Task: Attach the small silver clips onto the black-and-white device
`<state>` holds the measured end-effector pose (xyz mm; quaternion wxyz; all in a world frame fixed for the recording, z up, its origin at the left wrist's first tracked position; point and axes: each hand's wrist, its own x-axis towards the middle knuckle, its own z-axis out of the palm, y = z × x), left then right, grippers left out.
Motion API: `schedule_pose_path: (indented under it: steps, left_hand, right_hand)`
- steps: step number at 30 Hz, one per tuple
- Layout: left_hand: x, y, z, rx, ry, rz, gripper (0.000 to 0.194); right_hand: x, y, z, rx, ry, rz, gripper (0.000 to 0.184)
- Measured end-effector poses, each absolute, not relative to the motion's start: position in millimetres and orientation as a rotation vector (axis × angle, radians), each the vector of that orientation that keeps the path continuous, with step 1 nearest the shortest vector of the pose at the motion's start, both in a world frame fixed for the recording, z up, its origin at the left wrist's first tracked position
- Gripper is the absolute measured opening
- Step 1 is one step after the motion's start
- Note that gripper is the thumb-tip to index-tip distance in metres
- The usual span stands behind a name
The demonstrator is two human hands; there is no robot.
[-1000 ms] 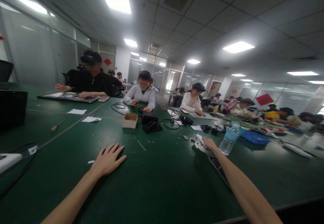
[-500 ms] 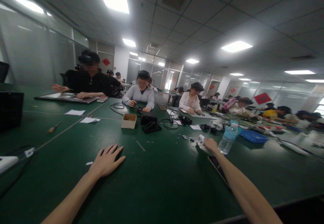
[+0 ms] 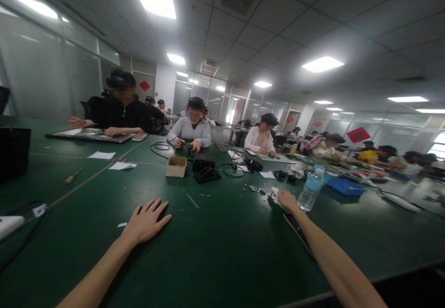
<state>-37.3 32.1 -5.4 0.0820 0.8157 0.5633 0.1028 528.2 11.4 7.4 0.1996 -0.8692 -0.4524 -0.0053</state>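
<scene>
My left hand (image 3: 148, 220) lies flat on the green table (image 3: 215, 252), fingers spread, a ring on one of them. A small white scrap (image 3: 122, 225) lies beside its wrist. Farther off to the right, my right hand (image 3: 288, 200) is closed around a small white object (image 3: 275, 194) whose kind I cannot make out; my fingers hide part of it. Small metal parts (image 3: 257, 189) lie just left of that hand. A clear water bottle (image 3: 310, 191) with a blue label stands upright to its right. Partly under my right forearm is a dark phone-like slab (image 3: 295, 228).
A small open cardboard box (image 3: 176, 167) stands ahead, beside a black case (image 3: 203, 162) and cables. A blue tray (image 3: 346, 187) is at the right. A brush-like tool (image 3: 73, 176) and paper sheets (image 3: 122, 165) lie at the left. Several people sit across the table.
My right hand has shifted slightly left with the white object, which now appears tilted differently. My left hand stays in place.
</scene>
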Motion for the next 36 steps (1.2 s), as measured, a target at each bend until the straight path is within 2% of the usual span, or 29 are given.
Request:
schedule_pose_path:
  steps: [8,15,21,24,30,33,36]
  left_hand:
    - [-35.6,29.6,-3.6,2.442,1.693,0.298,0.067]
    - [-34.5,27.1,-1.8,2.462,1.696,0.447,0.067]
    - [-24.1,10.9,8.3,2.577,1.507,0.622,0.045]
    - [-17.0,4.0,10.0,2.67,1.375,0.595,0.033]
    - [-14.4,4.5,5.9,2.739,1.319,0.548,0.019]
    - [-16.3,6.0,3.9,2.738,1.301,0.564,0.018]
    - [-16.4,6.4,3.4,2.717,1.28,0.561,0.015]
  right_hand:
    - [477.0,4.8,31.6,-2.317,-1.271,0.0,0.046]
    - [346.3,-21.7,20.3,-1.994,-1.776,0.214,0.037]
    - [222.1,-50.8,19.2,-1.853,-2.013,0.53,0.035]
    - [185.7,-55.4,17.7,-1.859,-2.023,0.55,0.035]
    - [163.7,-55.2,17.8,-1.866,-2.054,0.581,0.046]
    - [170.4,-47.2,23.7,-1.838,-2.095,0.562,0.04]
    - [182.6,-34.6,26.0,-1.804,-2.124,0.375,0.032]
